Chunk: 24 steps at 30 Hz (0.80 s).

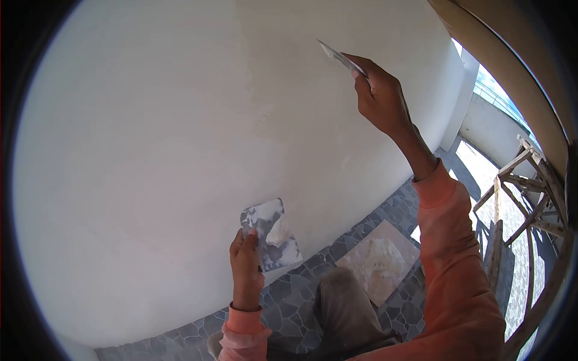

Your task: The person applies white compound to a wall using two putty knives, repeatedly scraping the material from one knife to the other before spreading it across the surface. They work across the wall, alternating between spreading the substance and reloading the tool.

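Observation:
My right hand [382, 96] is raised in front of the wall, its fingers closed on a putty knife [337, 57]. White paste coats part of the thin blade, which points up and to the left. Lower down, my left hand [245, 259] grips a flat rectangular plate [265, 253] by its left edge, with the thumb over its face. White filler is smeared across this plate, and a thick lump of filler [278, 232] sits near its right side. Behind both hands is the pale wall [150, 150], with a duller, greyer area in its upper middle.
A square board [394, 237] bearing a heap of white filler [380, 257] lies on the stone-patterned floor [295, 295]. My bent knee [340, 295] is beside it. A rough wooden trestle [524, 180] stands at the right, near a low wall [494, 129] and sunlit floor.

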Tool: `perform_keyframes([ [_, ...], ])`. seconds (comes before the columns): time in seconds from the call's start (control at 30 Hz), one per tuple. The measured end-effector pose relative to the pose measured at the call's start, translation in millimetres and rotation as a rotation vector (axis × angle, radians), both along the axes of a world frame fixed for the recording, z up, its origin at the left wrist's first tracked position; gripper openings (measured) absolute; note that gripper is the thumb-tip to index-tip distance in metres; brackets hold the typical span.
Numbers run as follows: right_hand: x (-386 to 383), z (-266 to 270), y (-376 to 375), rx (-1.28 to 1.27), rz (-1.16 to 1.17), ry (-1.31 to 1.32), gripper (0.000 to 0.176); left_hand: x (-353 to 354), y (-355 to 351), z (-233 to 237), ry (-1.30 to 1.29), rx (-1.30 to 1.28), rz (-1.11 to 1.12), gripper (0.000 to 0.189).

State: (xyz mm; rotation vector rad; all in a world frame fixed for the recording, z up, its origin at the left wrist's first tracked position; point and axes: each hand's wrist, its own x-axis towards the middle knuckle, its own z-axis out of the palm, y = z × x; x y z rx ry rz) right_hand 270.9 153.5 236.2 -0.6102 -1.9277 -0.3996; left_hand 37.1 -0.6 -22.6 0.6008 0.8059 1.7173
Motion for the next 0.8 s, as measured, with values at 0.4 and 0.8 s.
perform_keyframes([
  [0.4, -5.7, 57.7, 38.4, 0.334, -0.025, -0.157, 0.035, 2.6, -1.6, 2.8, -0.015, 0.025, 0.013, 0.025],
  [0.8, -20.8, 43.2, 49.8, 0.343, -0.085, -0.200, 0.052, 5.4, -8.8, 18.0, 0.031, 0.004, 0.020, 0.028],
])
